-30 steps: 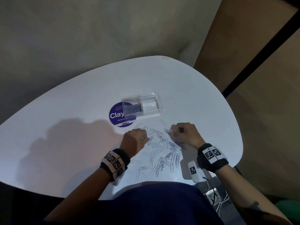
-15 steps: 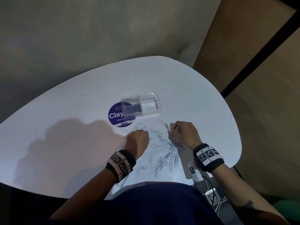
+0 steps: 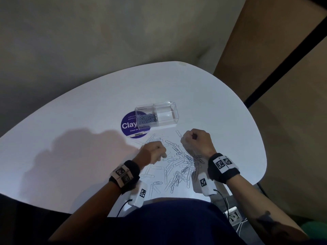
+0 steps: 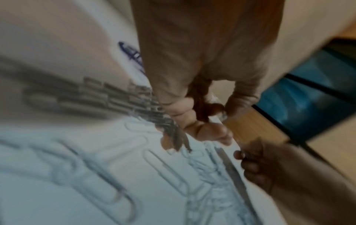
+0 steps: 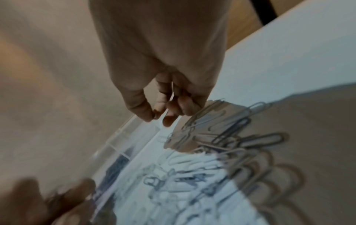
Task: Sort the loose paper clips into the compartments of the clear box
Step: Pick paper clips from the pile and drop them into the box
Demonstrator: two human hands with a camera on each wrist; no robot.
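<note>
Only readable thing here is that round purple sticker (image 3: pixel 131 127) sitting on the white surface (image 3: pixel 88 110): big white "Clay", cut off by the clear box (image 3: pixel 157 117) overlapping it. Smaller lines are showing "Let's kee…", "pantries" and "Clean as", the rest hidden. Wristbands (image 3: pixel 222 164) are just carrying black-and-white square codes, no letters.

White table (image 3: pixel 88 131), grey wall (image 3: pixel 88 32)

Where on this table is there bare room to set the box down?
Bare: the table left of the sticker, and right of the box to the rim. Crowded: clips between left hand and right hand.
</note>
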